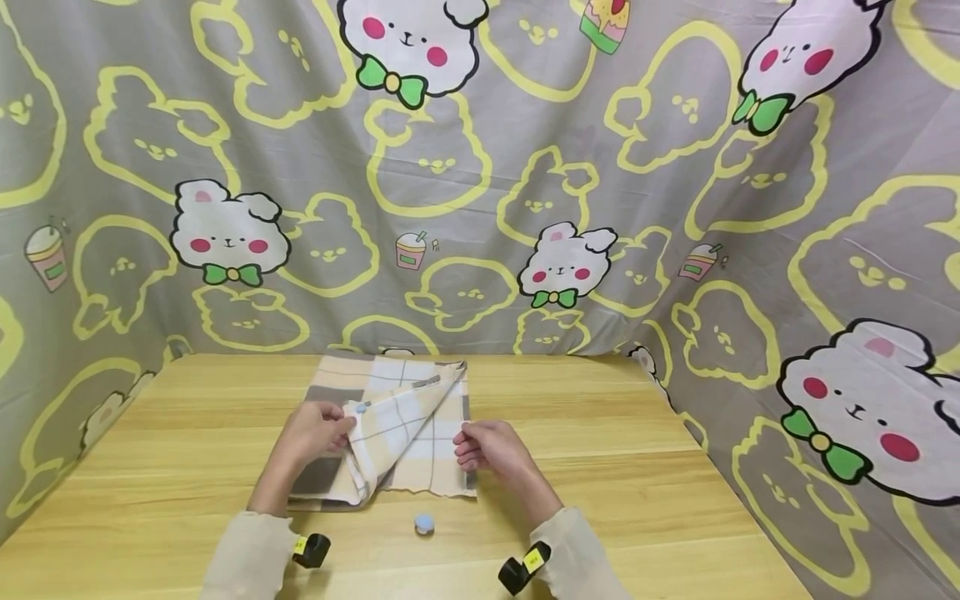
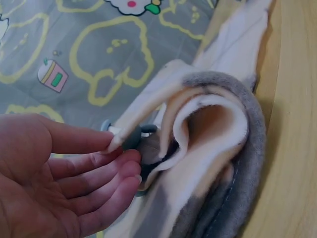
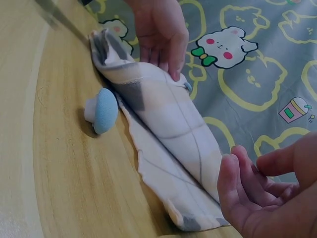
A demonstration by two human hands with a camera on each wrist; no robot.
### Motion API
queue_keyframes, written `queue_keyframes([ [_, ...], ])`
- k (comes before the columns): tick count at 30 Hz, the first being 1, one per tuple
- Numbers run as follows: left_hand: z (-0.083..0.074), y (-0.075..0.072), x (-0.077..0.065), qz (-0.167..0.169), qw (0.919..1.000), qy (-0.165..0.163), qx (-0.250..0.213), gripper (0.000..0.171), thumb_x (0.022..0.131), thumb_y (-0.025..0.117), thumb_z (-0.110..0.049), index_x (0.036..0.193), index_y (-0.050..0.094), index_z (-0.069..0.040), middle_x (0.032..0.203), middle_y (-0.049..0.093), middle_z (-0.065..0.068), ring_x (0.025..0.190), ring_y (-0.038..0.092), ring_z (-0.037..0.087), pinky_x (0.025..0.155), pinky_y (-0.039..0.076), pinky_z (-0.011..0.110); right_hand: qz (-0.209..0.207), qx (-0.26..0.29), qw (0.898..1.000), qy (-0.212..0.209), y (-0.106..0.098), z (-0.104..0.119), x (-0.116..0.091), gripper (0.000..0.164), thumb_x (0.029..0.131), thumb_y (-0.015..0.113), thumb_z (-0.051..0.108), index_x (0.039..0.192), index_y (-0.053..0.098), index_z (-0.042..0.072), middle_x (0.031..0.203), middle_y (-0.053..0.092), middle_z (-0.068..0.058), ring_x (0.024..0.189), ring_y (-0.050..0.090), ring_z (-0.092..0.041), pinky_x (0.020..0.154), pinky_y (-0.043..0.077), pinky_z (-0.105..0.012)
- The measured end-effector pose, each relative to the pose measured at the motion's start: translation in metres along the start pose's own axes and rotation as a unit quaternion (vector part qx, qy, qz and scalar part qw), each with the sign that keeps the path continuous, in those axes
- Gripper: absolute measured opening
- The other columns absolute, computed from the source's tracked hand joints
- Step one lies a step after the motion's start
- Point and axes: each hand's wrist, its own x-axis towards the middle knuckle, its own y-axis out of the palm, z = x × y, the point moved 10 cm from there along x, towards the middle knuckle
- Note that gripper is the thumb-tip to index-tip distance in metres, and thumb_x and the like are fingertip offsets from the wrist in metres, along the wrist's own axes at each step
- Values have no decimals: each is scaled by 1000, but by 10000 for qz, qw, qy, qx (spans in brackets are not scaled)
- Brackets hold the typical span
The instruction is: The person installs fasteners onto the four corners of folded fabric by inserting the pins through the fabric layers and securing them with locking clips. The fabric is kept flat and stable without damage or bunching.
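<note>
A plaid fleece cloth [image 1: 442, 450] in cream, white and grey lies on the table, its layers folded over diagonally. My left hand [image 1: 315, 432] pinches the folded edge between thumb and fingers. In the left wrist view a blue-grey round piece [image 2: 131, 139] sits at that edge, partly hidden by the fingers and cloth. My right hand [image 1: 491, 448] hovers by the cloth's right edge. The right wrist view shows its fingers [image 3: 237, 183] loosely bent, with nothing between them. In front of the cloth, a light-blue mushroom-shaped knob [image 3: 105, 111] with a white base lies on the table.
The wooden table [image 1: 615, 467] extends to both sides of the cloth. A grey curtain [image 1: 465, 308] printed with cartoon animals hangs behind the table and along its sides. Black wrist cameras [image 1: 311, 550] are worn at both sleeves.
</note>
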Motion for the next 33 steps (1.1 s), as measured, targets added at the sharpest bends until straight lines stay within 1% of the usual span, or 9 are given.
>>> queue_keyframes([
  [11,7,3,2,-67,9999,-68,-65,17,95,63,-6,96,63,11,76,67,16,63,66,18,59,59,31,36,-21,10000,-46,0,-1,1,30,105,49,15,95,66,-7,72,62,0,62,60,-8,62,56,-22],
  [14,8,4,2,-32,9999,-89,-89,18,95,63,-6,97,63,11,76,67,16,63,66,18,59,59,32,39,-9,10000,-46,0,-1,1,30,105,49,15,95,66,-7,72,62,0,62,60,-8,62,55,-22],
  [16,8,3,2,-10,9999,-94,-49,18,95,64,-6,98,62,12,77,67,16,63,66,18,60,59,32,46,-8,10000,-56,0,0,1,30,105,48,16,95,65,-7,72,62,0,63,60,-8,62,55,-22],
  [18,6,2,1,-33,9999,-92,95,18,94,65,-7,98,62,11,76,67,15,63,66,18,59,59,32,50,6,10000,-59,-1,0,1,30,105,48,16,96,65,-8,73,62,0,64,60,-8,63,55,-22],
  [21,0,-1,1,-213,9986,-35,492,19,93,67,-11,97,62,7,77,68,14,65,66,19,59,56,31,16,9,10000,-54,-2,2,0,30,105,48,15,97,65,-9,74,62,0,65,60,-8,63,56,-23],
  [25,-12,-6,-1,-667,9923,77,1043,26,89,71,-17,101,61,4,84,67,15,73,62,25,62,46,32,-43,-178,9998,-61,-5,4,1,30,104,50,15,102,65,-11,76,62,-1,66,61,-9,65,57,-25],
  [27,-17,-6,-2,-884,9896,108,1126,31,88,73,-19,105,60,3,89,65,16,77,60,28,64,44,34,-35,-371,9993,-71,-5,5,0,30,103,51,15,104,64,-12,76,63,-2,66,62,-10,67,58,-27],
  [30,-22,-5,-5,-1112,9881,190,1043,35,87,74,-20,109,57,2,94,65,18,80,61,30,66,44,36,-20,-730,9973,-70,-6,5,-1,29,102,53,15,105,64,-12,77,64,-4,67,63,-12,68,59,-30],
  [33,-29,-1,-8,-1203,9879,348,915,29,88,73,-18,105,59,0,94,67,16,79,62,27,65,45,34,15,-1158,9932,-104,-7,5,-2,28,102,55,15,105,66,-11,79,65,-8,68,62,-14,67,58,-30],
])
